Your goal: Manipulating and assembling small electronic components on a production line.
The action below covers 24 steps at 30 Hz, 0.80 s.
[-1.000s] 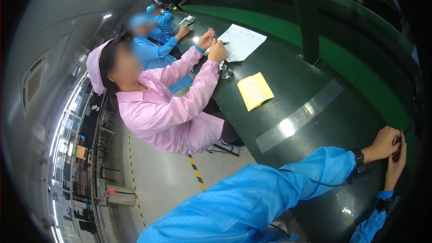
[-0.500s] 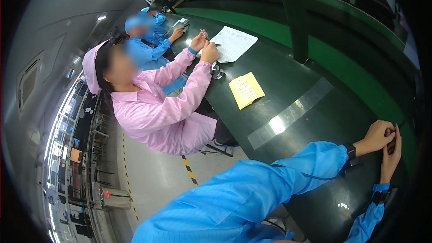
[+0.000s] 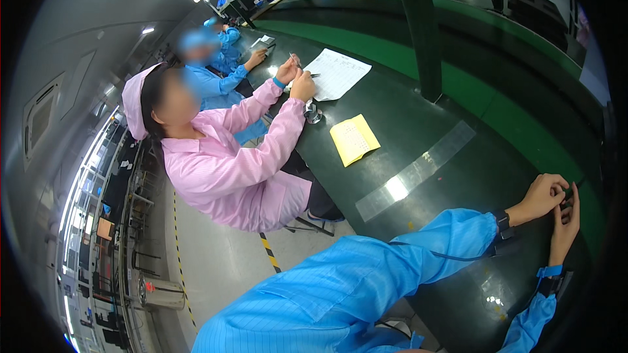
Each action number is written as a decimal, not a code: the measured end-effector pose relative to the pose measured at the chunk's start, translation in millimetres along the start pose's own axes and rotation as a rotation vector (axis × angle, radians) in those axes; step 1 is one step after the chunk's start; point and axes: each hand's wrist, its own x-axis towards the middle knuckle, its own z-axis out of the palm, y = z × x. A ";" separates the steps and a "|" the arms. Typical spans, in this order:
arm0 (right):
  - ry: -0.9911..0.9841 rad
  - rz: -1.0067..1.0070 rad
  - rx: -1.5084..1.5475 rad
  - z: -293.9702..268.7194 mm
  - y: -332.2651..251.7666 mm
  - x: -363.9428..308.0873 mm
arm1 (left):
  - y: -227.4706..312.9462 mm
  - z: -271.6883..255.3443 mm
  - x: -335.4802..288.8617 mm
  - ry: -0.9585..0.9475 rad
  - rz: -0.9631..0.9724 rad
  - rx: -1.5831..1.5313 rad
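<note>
At the far right, above the dark green bench (image 3: pixel 451 186), my two hands meet. My left hand (image 3: pixel 540 197) comes in from the left in a blue sleeve with a black wrist strap. Its fingers are curled in toward my right hand, and whatever is between them, if anything, is too small to make out. Just below it, my right hand (image 3: pixel 564 230) points upward, its index finger stretched out and its thumb apart, near the left fingertips. I see no object in it. A blue band and a dark device circle the right wrist.
A clear strip (image 3: pixel 415 171) lies across the bench, with a yellow folded paper (image 3: pixel 354 140) and a white sheet (image 3: pixel 335 74) beyond. A person in pink (image 3: pixel 229 163) sits at the left, handling something small. A green post (image 3: pixel 418 33) rises from the bench's far side.
The view has shifted slightly, so the bench things sit a little lower. My hands stay together, with a small gap now showing between their fingers.
</note>
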 end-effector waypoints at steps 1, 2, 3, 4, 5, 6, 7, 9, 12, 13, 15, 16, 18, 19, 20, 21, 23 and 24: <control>0.003 -0.001 -0.002 -0.7 -0.1 0.3 | -0.1 0.5 -0.3 0.002 0.014 -0.039; 0.007 0.000 0.004 -0.3 -0.5 0.7 | -0.7 0.0 -0.4 0.004 0.028 -0.075; 0.010 0.000 0.008 0.1 -1.1 1.1 | -1.3 -1.2 0.2 0.003 0.029 -0.074; 0.011 -0.001 0.009 1.5 -2.7 1.9 | -1.8 -2.9 1.4 -0.008 0.024 -0.137; 0.009 0.008 0.022 1.5 -3.4 2.4 | 0.8 -2.3 2.3 -0.020 0.016 -0.205; 0.007 0.017 0.036 1.3 -3.2 2.5 | 3.3 -2.8 2.4 -0.021 0.015 -0.210; 0.007 0.017 0.031 0.9 -1.9 2.0 | 5.7 -4.8 1.6 -0.029 -0.001 -0.186; 0.021 0.017 0.015 0.4 -1.0 2.2 | 8.2 -4.8 2.0 -0.036 -0.012 -0.164; 0.029 0.052 0.033 -0.4 -5.7 1.1 | 10.7 -6.2 1.2 -0.045 -0.021 -0.173; 0.029 0.053 0.032 -0.5 -4.7 0.5 | 11.3 -6.8 0.0 -0.041 -0.039 -0.185; 0.046 0.041 0.030 1.3 -4.5 0.8 | 9.3 -7.5 0.4 -0.035 -0.055 -0.195; 0.046 0.041 0.031 0.5 -0.5 1.8 | 6.7 -6.9 1.1 -0.030 -0.024 -0.175; 0.060 0.047 -0.044 -3.7 6.8 2.7 | 4.2 -5.9 1.1 -0.030 -0.001 -0.157; 0.061 0.052 -0.044 -4.3 6.5 2.3 | 2.9 -5.7 2.7 -0.027 0.041 -0.131; 0.041 0.048 -0.031 -2.9 1.3 2.4 | 3.7 -6.1 2.5 -0.022 0.077 -0.101; 0.021 0.045 -0.018 -1.5 -2.1 2.2 | 4.4 -6.5 1.6 -0.023 0.066 -0.098; 0.026 0.041 -0.023 -0.3 -3.9 1.3 | 5.9 -6.3 1.6 -0.018 -0.024 -0.206; 0.034 0.026 -0.030 -0.2 -4.1 1.6 | 6.0 -6.0 1.9 -0.021 -0.031 -0.202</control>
